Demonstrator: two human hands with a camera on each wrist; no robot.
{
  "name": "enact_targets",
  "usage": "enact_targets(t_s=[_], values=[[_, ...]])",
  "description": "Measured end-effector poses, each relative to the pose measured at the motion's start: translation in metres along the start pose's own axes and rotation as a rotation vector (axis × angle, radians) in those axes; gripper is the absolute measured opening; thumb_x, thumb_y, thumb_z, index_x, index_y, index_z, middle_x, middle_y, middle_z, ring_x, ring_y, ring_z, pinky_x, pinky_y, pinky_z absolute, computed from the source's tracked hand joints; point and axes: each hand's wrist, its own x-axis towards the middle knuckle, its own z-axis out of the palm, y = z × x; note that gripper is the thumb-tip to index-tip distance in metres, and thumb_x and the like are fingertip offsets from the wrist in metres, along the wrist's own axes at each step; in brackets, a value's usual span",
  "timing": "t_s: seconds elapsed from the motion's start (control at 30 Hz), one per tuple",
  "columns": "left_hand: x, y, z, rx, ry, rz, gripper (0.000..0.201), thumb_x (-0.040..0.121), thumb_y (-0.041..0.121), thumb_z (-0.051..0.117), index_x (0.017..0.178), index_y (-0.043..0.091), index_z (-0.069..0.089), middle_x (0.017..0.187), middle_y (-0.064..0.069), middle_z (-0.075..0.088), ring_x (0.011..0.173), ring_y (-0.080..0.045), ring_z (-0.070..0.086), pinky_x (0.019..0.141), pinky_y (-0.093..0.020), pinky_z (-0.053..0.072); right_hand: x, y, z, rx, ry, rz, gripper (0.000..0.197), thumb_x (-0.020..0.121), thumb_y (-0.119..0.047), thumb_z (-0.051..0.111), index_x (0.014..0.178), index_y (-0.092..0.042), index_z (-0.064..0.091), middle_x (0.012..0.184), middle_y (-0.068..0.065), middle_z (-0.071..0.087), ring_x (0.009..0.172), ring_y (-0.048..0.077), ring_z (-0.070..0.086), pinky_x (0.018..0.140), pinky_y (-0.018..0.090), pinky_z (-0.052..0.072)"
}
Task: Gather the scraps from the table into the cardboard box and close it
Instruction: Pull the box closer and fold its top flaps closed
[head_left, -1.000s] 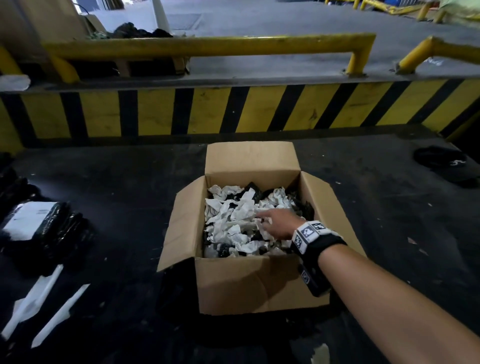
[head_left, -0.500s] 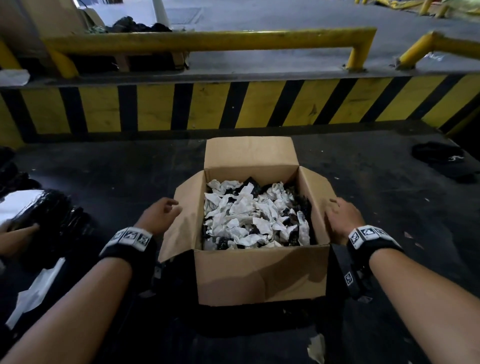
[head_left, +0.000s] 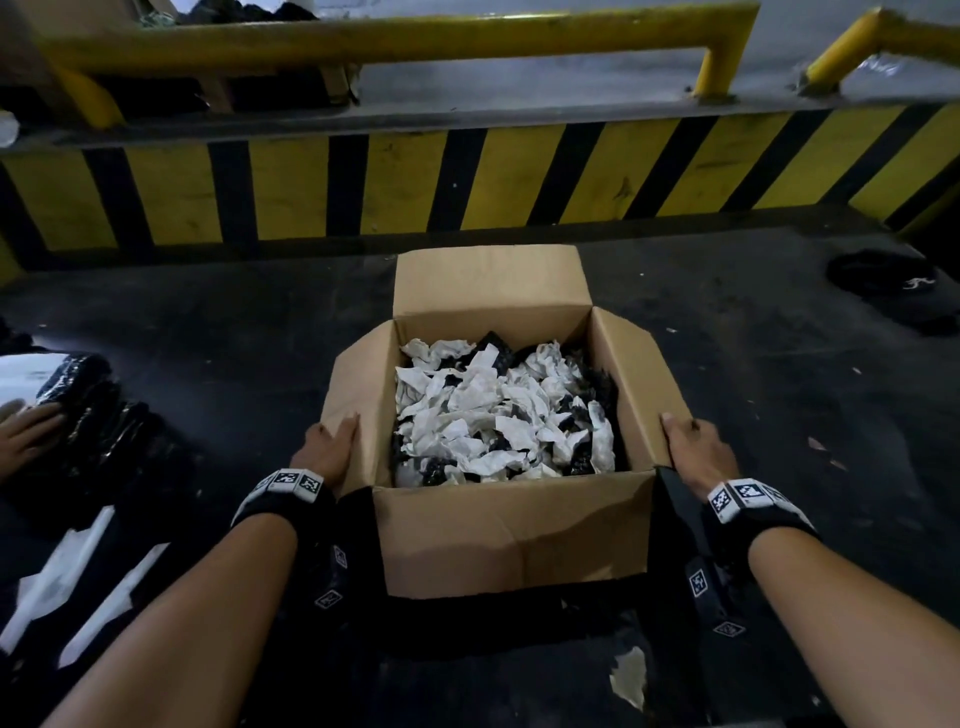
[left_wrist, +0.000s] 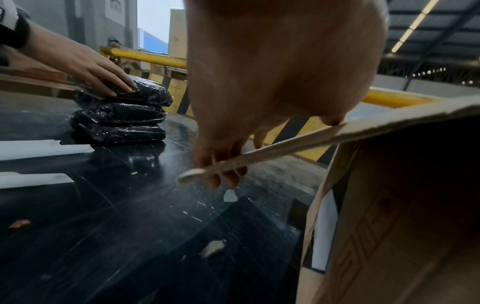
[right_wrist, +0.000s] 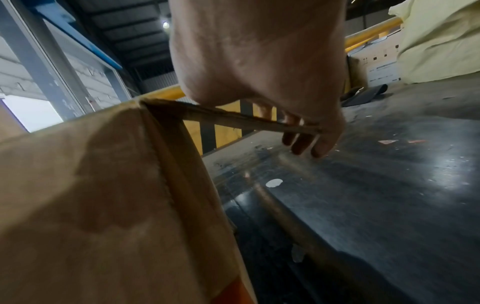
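Observation:
An open cardboard box (head_left: 514, 535) stands on the dark table, filled with crumpled white and black scraps (head_left: 493, 415). Its rear flap (head_left: 488, 280) stands up, and the side flaps lean outward. My left hand (head_left: 330, 447) holds the left flap (head_left: 358, 384) at its near edge. In the left wrist view the flap's edge (left_wrist: 311, 139) runs between thumb and fingers (left_wrist: 223, 179). My right hand (head_left: 693, 447) holds the right flap (head_left: 639, 374) the same way. The right wrist view shows fingers (right_wrist: 301, 144) under that flap's edge (right_wrist: 233, 119).
At the left, another person's hand (head_left: 26, 436) rests on a stack of black wrapped packs (head_left: 88, 410), with white strips (head_left: 67, 571) in front. A loose scrap (head_left: 628, 675) lies near the front edge. A black item (head_left: 883, 280) lies far right. A yellow-black barrier (head_left: 467, 176) runs behind.
A second ago my right hand was pressing the scraps inside the box. It came out, my left hand came in, and both now hold the side flaps.

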Motion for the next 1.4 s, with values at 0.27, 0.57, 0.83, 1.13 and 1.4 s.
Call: enact_targets(t_s=[0.27,0.57,0.83,1.13,1.4], values=[[-0.059,0.033,-0.048,0.170,0.321,0.085,0.083,0.083,0.071,0.042,0.143,0.014,0.043,0.139,-0.025,0.051,0.124,-0.047,0.049,0.105,-0.054,0.039,-0.058,-0.054,-0.049,-0.160,0.447,-0.181,0.068,0.081,-0.059,0.047,0.136,-0.021,0.048,0.143,0.018,0.042,0.127,0.042,0.037,0.104,0.057,0.031],[-0.190,0.110,-0.021,0.277,0.434,0.708,0.040,0.097,0.039,0.035,0.116,0.015,0.060,0.114,-0.013,0.067,0.094,-0.033,0.063,0.075,-0.040,0.046,-0.167,-0.112,0.009,-0.396,0.306,-0.802,0.037,0.094,-0.016,0.045,0.129,-0.024,0.055,0.125,0.002,0.062,0.113,0.031,0.058,0.101,0.053,0.032],[-0.182,0.028,0.070,0.546,0.068,0.755,0.055,0.095,0.054,0.030,0.130,0.017,0.050,0.139,-0.009,0.054,0.126,-0.032,0.049,0.103,-0.052,0.041,-0.159,-0.032,0.061,-0.396,0.096,-0.874,0.036,0.089,-0.027,0.047,0.124,-0.025,0.058,0.131,0.001,0.058,0.120,0.026,0.051,0.099,0.046,0.038],[-0.201,-0.048,0.105,0.569,0.398,0.854,0.096,0.074,0.065,0.060,0.155,0.029,0.023,0.166,-0.013,0.008,0.152,-0.042,0.004,0.112,-0.074,0.018,-0.128,0.058,0.055,0.085,0.003,-0.461,0.099,0.082,-0.055,0.063,0.152,-0.042,-0.005,0.150,0.021,0.036,0.127,0.041,0.048,0.104,0.054,0.042],[-0.236,-0.042,0.130,0.767,0.274,0.938,0.124,0.059,0.081,0.062,0.158,0.034,0.005,0.168,-0.009,-0.006,0.153,-0.040,-0.006,0.112,-0.074,0.004,-0.144,0.066,0.028,-0.027,-0.022,-0.415,0.097,0.071,-0.062,0.056,0.151,-0.035,0.007,0.139,0.016,0.046,0.124,0.037,0.048,0.102,0.049,0.045]])
